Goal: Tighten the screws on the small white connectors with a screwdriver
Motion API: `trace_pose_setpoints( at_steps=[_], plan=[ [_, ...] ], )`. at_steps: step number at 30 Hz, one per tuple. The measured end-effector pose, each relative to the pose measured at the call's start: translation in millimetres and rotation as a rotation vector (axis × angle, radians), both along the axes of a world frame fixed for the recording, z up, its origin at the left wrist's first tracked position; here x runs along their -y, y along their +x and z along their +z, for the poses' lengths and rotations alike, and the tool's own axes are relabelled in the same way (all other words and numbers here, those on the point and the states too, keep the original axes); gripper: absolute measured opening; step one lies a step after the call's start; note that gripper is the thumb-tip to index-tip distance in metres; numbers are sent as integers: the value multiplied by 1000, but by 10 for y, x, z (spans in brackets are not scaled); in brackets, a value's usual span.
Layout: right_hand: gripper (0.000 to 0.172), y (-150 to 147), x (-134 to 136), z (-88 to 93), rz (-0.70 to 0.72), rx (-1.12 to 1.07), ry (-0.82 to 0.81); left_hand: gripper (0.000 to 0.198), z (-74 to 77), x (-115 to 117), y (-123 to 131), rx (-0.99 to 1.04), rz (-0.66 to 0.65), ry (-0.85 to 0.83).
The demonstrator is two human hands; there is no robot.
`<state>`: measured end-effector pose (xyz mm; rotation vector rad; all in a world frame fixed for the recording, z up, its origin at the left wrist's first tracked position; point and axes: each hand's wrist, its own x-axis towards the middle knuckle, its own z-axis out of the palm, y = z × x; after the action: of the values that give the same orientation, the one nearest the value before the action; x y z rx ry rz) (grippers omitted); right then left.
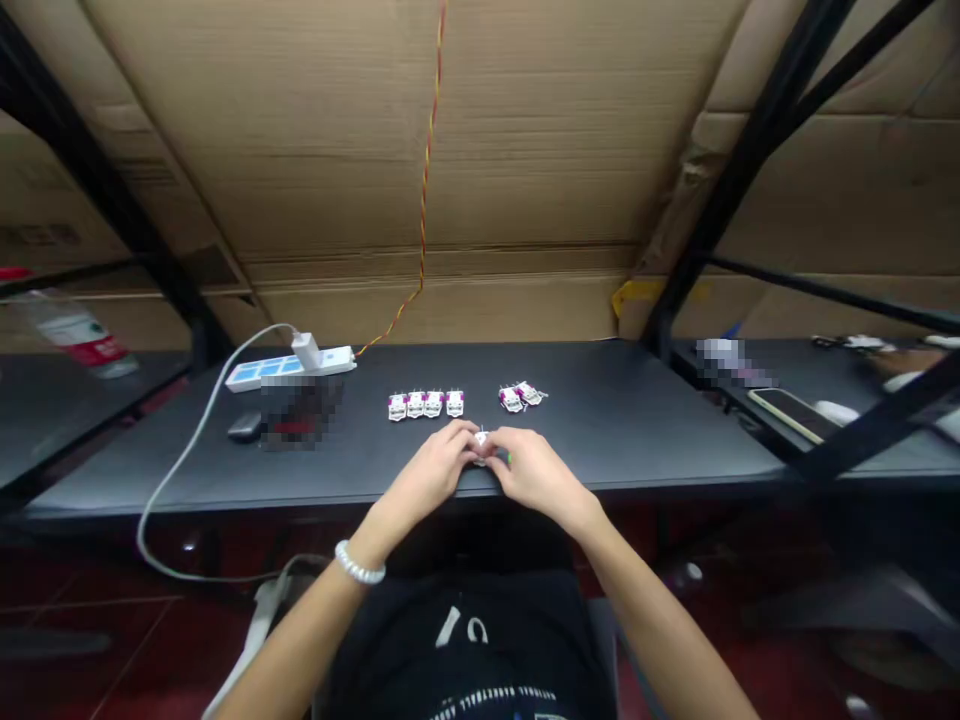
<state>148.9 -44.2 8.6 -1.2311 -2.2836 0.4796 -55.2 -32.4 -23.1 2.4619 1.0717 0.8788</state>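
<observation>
My left hand (435, 470) and my right hand (529, 468) meet at the front edge of the dark table (637, 440). Both pinch one small white part (481, 439) between their fingertips. A pearl bracelet (358, 566) sits on my left wrist. Just beyond the hands lies a row of several small white and magenta parts (425, 404). A loose cluster of the same parts (520, 396) lies to the right of that row.
A white power strip (289, 367) with a plug and cable lies at the back left, beside a small dark object (244, 427). A phone (787, 411) lies on the right-hand table, a plastic bottle (71, 330) at the far left. Cardboard walls the back; black frame bars cross both sides.
</observation>
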Motion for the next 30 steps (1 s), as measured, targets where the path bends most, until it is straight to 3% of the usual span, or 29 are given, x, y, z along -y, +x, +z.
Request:
trace_pose_setpoints(
  at_steps=[15, 19, 21, 25, 27, 30],
  plan=[
    [17, -6, 1, -10, -64, 34, 18, 13, -9, 86, 72, 46, 78, -4],
    [12, 85, 71, 165, -76, 6, 7, 11, -14, 113, 108, 55, 96, 12],
    [11, 226, 190, 345, -73, -84, -22, 12, -13, 128, 127, 45, 115, 15],
    [43, 609, 471, 675, 143, -323, -11, 12, -1, 159, 158, 33, 146, 7],
    [42, 750, 530, 743, 182, -503, -14, 12, 7, 172, 167, 42, 156, 8],
    [38, 792, 449, 722, 107, -745, 76, 12, 12, 188, 177, 46, 175, 10]
  ],
)
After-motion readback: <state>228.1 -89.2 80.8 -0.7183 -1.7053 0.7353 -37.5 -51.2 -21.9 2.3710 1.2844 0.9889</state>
